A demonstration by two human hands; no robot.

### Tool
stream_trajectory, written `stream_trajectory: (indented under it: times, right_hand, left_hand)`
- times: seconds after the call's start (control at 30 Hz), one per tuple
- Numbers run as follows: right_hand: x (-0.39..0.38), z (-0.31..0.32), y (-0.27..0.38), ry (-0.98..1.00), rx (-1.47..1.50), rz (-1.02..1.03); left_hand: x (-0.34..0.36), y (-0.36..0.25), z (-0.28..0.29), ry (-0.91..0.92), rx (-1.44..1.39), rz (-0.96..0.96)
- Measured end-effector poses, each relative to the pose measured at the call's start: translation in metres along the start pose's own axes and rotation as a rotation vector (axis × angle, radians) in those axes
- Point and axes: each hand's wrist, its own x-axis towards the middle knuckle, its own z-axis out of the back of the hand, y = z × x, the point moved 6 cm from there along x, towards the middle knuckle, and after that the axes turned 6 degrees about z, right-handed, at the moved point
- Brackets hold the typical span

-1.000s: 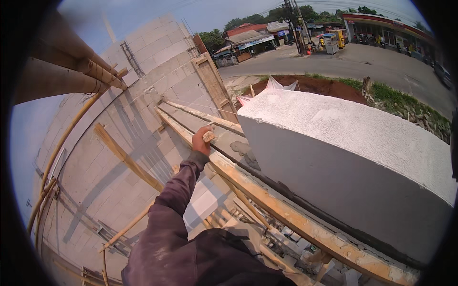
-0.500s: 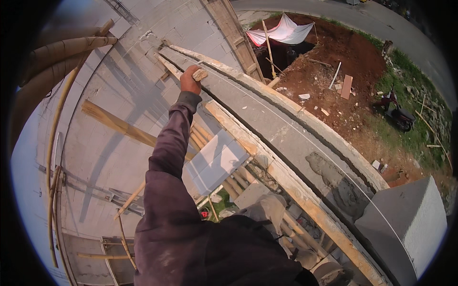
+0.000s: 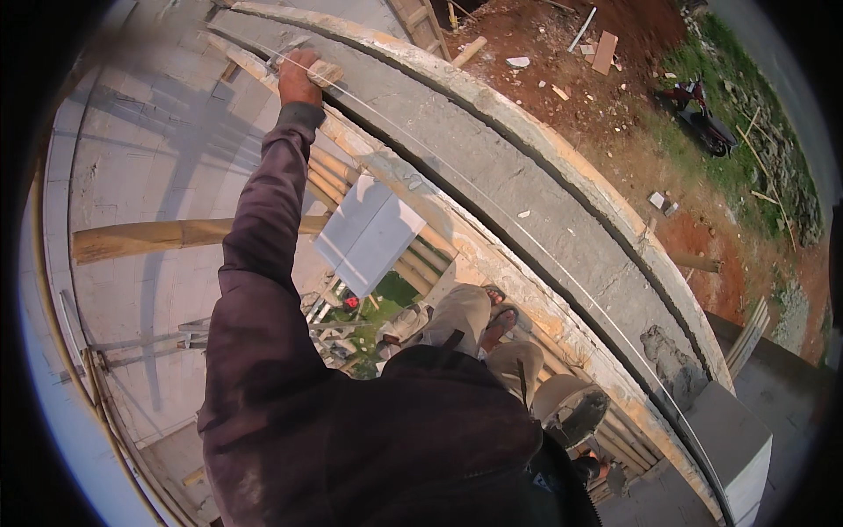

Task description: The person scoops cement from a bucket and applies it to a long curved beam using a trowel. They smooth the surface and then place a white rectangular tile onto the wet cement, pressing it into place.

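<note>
My left hand (image 3: 299, 77), reaching to the far left end of the wall top, is closed on a small, rough tan wooden block (image 3: 325, 72). A thin white string (image 3: 527, 235) runs from beside this hand along the wall top to a pale block (image 3: 729, 443) at the right end. My right hand (image 3: 602, 464) shows only partly at the lower right, beyond my dark sleeve. It appears closed on a trowel (image 3: 617, 480), whose grey blade shows; the grip is mostly hidden. Wet mortar (image 3: 672, 360) lies beside the pale block.
Boards (image 3: 676, 294) edge the grey concrete beam (image 3: 457, 149). Below me are bamboo poles (image 3: 417, 268), pale blocks (image 3: 369, 233) and a bucket (image 3: 571, 411) with grey residue. A bamboo pole (image 3: 176, 237) juts out at left. A motorbike (image 3: 702, 123) stands on the ground far below.
My view has tilted down and shifted, bringing my feet, the bucket and part of my right hand into sight. My left hand keeps hold of the wooden block, now close against the string.
</note>
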Motion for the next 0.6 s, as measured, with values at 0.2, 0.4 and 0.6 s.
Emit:
stream_trajectory:
  times: [0.2, 0.4, 0.6]
  right_hand:
    - [-0.044, -0.047, -0.036, 0.033, 0.069, -0.098]
    - [-0.078, -0.099, -0.071, 0.069, 0.153, -0.184]
    - [-0.103, -0.114, -0.097, 0.073, 0.183, -0.212]
  left_hand:
    - [-0.014, 0.008, -0.008, -0.093, -0.094, 0.073]
    - [-0.011, 0.001, -0.009, -0.04, -0.082, 0.051]
    - [-0.005, -0.013, -0.002, -0.04, -0.159, 0.067]
